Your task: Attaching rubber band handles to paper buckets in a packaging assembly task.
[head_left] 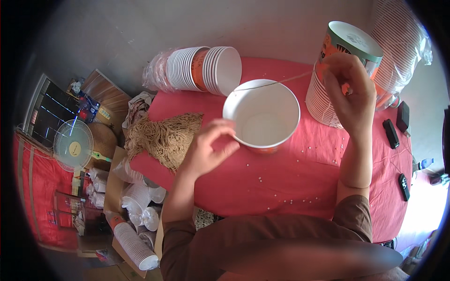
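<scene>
The right hand (350, 89) seems to pinch one string (281, 81) over an upright, apparently still empty cup (262, 119) mid-table (229, 182). The left hand (208, 147), half open, is at its rim. Many strands (171, 136) are left heaped.

Left forearm (180, 196) slanting inward across the near edge of the tabletop (300, 187); left hand (210, 149) left of the tabletop's middle, thumb and fingers parted in a loose curve, fingertips slightly blurred. Right forearm (357, 159) directed toward the far edge, in its right half; right hand (351, 91) raised, thumb and forefinger drawn into a pinch.
</scene>
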### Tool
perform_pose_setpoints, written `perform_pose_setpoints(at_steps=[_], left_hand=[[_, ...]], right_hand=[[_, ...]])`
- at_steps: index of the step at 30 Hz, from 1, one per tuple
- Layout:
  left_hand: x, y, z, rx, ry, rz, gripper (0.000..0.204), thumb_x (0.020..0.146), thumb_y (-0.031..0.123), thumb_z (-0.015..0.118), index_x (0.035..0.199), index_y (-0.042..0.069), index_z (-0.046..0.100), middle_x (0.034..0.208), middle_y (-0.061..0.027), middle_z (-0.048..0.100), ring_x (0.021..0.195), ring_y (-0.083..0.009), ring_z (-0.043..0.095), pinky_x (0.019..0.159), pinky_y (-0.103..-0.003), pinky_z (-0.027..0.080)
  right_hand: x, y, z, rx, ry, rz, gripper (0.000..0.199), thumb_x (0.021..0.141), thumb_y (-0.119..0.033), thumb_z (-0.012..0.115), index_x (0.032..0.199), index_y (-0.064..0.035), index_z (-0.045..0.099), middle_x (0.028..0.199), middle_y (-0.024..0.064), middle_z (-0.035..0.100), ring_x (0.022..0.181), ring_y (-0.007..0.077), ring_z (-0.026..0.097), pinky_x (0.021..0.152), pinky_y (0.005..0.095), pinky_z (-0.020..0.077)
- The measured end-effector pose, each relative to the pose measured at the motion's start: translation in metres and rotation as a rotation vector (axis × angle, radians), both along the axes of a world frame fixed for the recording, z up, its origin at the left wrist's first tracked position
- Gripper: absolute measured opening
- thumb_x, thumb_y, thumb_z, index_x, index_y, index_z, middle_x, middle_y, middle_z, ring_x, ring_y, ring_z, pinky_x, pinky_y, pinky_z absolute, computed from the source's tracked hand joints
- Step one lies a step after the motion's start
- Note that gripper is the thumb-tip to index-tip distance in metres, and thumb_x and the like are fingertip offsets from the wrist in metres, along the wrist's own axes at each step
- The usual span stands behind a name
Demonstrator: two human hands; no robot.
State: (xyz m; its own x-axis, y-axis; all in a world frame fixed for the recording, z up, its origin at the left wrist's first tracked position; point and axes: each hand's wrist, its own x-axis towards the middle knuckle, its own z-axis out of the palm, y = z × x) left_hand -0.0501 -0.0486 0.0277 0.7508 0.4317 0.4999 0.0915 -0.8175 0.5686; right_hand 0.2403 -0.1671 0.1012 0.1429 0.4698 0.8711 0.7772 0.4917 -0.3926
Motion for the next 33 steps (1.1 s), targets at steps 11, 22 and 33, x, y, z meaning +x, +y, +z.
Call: perform_pose_setpoints(at_steps=[11, 22, 33], left_hand=[[0.037, 0.056, -0.006, 0.099, -0.253, 0.216, 0.017, 0.088, -0.002, 0.064, 0.104, 0.001, 0.064, 0.112, -0.0108, 0.066, 0.086, -0.0164, 0.064, 0.076, -0.026, 0.052], [0.049, -0.031, -0.011, -0.784, -0.224, -0.368, 0.034, 0.097, 0.004, 0.059, 0.130, -0.003, 0.053, 0.110, -0.0053, 0.063, 0.082, -0.0092, 0.061, 0.071, -0.024, 0.052], [0.050, -0.027, -0.025, -0.940, -0.244, -0.328, 0.007, 0.098, 0.007, 0.058, 0.103, 0.002, 0.058, 0.101, -0.0074, 0.065, 0.075, -0.0107, 0.064, 0.065, -0.024, 0.052]], right_hand=[[-0.014, 0.001, -0.008, -0.394, 0.584, 0.956, 0.012, 0.096, 0.000, 0.057, 0.108, 0.0022, 0.060, 0.085, 0.0059, 0.064, 0.065, 0.0096, 0.063, 0.058, 0.0210, 0.0514], [-0.031, 0.016, -0.019, -0.430, 0.667, 1.099, 0.014, 0.096, 0.002, 0.053, 0.110, 0.0036, 0.056, 0.094, 0.0124, 0.065, 0.080, 0.0205, 0.071, 0.072, 0.0315, 0.0606], [-0.024, 0.022, -0.024, -0.368, 0.666, 1.147, 0.015, 0.098, 0.003, 0.052, 0.112, 0.0031, 0.056, 0.098, 0.0125, 0.066, 0.085, 0.0206, 0.071, 0.078, 0.0319, 0.0606]])
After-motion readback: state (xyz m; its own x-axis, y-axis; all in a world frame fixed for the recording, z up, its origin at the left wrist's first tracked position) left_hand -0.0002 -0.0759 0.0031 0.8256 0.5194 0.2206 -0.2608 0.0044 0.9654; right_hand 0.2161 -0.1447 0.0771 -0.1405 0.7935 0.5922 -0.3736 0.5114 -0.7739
